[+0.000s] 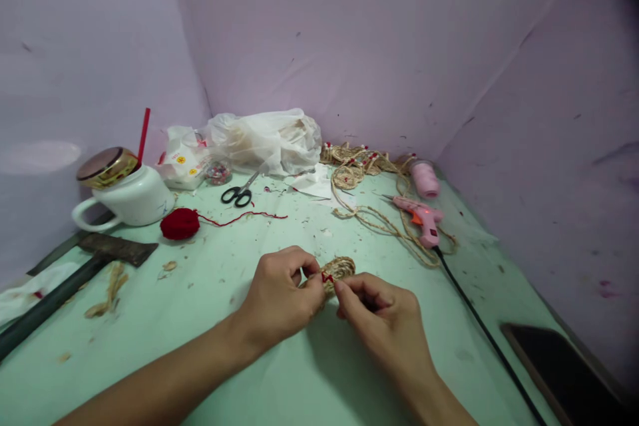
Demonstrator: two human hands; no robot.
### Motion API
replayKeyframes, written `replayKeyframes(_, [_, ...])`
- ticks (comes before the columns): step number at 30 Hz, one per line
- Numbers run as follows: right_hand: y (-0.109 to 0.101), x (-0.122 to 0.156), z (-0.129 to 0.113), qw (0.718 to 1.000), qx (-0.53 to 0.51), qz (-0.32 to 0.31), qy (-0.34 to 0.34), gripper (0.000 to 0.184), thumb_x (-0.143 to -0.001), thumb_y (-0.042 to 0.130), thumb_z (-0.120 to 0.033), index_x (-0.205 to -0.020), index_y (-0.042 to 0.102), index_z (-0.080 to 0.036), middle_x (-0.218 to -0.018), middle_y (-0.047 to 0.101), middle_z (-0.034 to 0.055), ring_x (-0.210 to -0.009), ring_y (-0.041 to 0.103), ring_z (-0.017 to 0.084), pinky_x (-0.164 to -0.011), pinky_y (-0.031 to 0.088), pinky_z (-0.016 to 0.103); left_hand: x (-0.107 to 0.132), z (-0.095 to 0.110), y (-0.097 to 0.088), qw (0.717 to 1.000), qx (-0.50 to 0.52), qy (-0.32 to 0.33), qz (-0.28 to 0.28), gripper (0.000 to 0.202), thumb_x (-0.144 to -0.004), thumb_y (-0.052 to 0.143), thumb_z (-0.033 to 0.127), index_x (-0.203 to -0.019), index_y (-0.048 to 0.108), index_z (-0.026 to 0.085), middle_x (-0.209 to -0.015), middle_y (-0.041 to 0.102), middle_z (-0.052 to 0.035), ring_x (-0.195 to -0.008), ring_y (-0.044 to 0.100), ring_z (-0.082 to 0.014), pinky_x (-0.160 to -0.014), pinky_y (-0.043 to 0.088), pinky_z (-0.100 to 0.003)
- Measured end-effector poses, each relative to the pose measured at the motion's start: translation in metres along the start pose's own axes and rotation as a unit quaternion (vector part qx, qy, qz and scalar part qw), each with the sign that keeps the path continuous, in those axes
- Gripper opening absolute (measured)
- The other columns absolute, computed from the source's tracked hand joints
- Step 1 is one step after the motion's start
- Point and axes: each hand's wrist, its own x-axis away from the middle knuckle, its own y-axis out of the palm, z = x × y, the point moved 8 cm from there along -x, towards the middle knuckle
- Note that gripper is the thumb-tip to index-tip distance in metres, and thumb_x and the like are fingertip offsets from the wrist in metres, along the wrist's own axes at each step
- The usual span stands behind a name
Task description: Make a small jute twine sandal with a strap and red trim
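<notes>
Between my hands is a small coiled jute rope piece (344, 267), held just above the table. My left hand (284, 289) is closed, its thumb and fingers gripping the coil's left side. A short bit of red yarn (327, 277) lies across the front of the coil. My right hand (387, 316) pinches at the right end of that yarn, thumb against forefinger. Its fingertips come right up to the coil. The coil's lower part is partly hidden behind my fingers.
Ahead lie scissors (238, 194), a red yarn ball (180, 223) and a plastic bag (269, 140). A hammer (117, 248) and white mug (134, 196) are left. To the right are a pink glue gun (422, 216) with its cord, loose jute rope (379, 223) and a phone (559, 366).
</notes>
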Motion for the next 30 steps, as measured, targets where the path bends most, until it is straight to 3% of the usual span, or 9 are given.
replayKeyframes(5, [-0.001, 0.000, -0.005, 0.998, 0.019, 0.006, -0.052, 0.020, -0.076, 0.055, -0.025, -0.064, 0.067, -0.016, -0.050, 0.061, -0.0002, -0.044, 0.052, 0.011, -0.042, 0.039, 0.020, 0.002, 0.009, -0.002, 0.996, -0.028, 0.082, 0.005, 0.011, -0.064, 0.051, 0.011, -0.056, 0.058, 0.014, -0.054, 0.052, 0.0027, -0.044, 0.036, -0.0047, -0.042, 0.027, -0.017])
replayKeyframes(10, [0.000, 0.000, -0.013, 0.990, 0.004, -0.009, -0.141, 0.014, -0.075, 0.057, -0.017, -0.080, 0.070, -0.018, -0.066, 0.069, 0.0014, -0.055, 0.062, 0.012, -0.051, 0.047, 0.020, -0.001, 0.009, -0.002, 0.997, -0.025, 0.075, 0.001, 0.012, -0.064, 0.050, 0.010, -0.057, 0.059, 0.014, -0.054, 0.053, 0.0022, -0.045, 0.038, -0.0057, -0.044, 0.030, -0.018])
replayKeyframes(16, [-0.006, 0.000, -0.012, 0.986, 0.013, 0.030, -0.166, 0.011, -0.073, 0.060, -0.014, -0.077, 0.069, -0.020, -0.072, 0.063, 0.0033, -0.063, 0.060, 0.014, -0.052, 0.048, 0.024, 0.000, 0.009, 0.005, 0.997, -0.026, 0.063, -0.040, 0.012, -0.066, 0.050, 0.012, -0.058, 0.059, 0.014, -0.056, 0.052, 0.0024, -0.045, 0.037, -0.0053, -0.044, 0.029, -0.018])
replayKeyframes(20, [-0.014, 0.001, -0.012, 0.979, 0.069, 0.090, -0.171, 0.009, -0.070, 0.063, -0.017, -0.073, 0.070, -0.022, -0.090, 0.061, 0.0083, -0.085, 0.058, 0.022, -0.067, 0.051, 0.035, -0.001, 0.007, 0.007, 0.997, -0.017, 0.053, -0.053, 0.011, -0.068, 0.051, 0.013, -0.059, 0.059, 0.014, -0.057, 0.052, 0.0025, -0.047, 0.038, -0.0058, -0.046, 0.030, -0.018])
replayKeyframes(23, [-0.013, -0.004, -0.006, 0.988, 0.044, 0.063, -0.137, 0.006, -0.069, 0.064, -0.018, -0.069, 0.069, -0.022, -0.102, 0.062, 0.0107, -0.098, 0.055, 0.025, -0.069, 0.052, 0.035, -0.002, 0.008, 0.007, 0.996, -0.006, 0.064, -0.057, 0.011, -0.068, 0.051, 0.012, -0.060, 0.059, 0.014, -0.058, 0.052, 0.0023, -0.049, 0.039, -0.0060, -0.048, 0.031, -0.018])
replayKeyframes(27, [-0.010, -0.009, -0.002, 0.993, -0.004, 0.033, -0.112, 0.006, -0.069, 0.064, -0.018, -0.064, 0.066, -0.020, -0.085, 0.067, 0.0077, -0.079, 0.063, 0.020, -0.066, 0.052, 0.032, -0.002, 0.010, 0.008, 0.995, 0.010, 0.069, -0.071, 0.011, -0.069, 0.052, 0.012, -0.059, 0.058, 0.014, -0.058, 0.052, 0.0021, -0.049, 0.038, -0.0061, -0.047, 0.030, -0.019])
replayKeyframes(30, [-0.012, -0.008, -0.006, 0.989, 0.008, 0.050, -0.141, 0.009, -0.070, 0.063, -0.018, -0.061, 0.063, -0.020, -0.078, 0.067, 0.0058, -0.073, 0.063, 0.018, -0.066, 0.051, 0.032, 0.000, 0.010, 0.007, 0.995, 0.017, 0.062, -0.070, 0.011, -0.069, 0.053, 0.014, -0.059, 0.058, 0.014, -0.058, 0.051, 0.0022, -0.048, 0.037, -0.0060, -0.047, 0.030, -0.019])
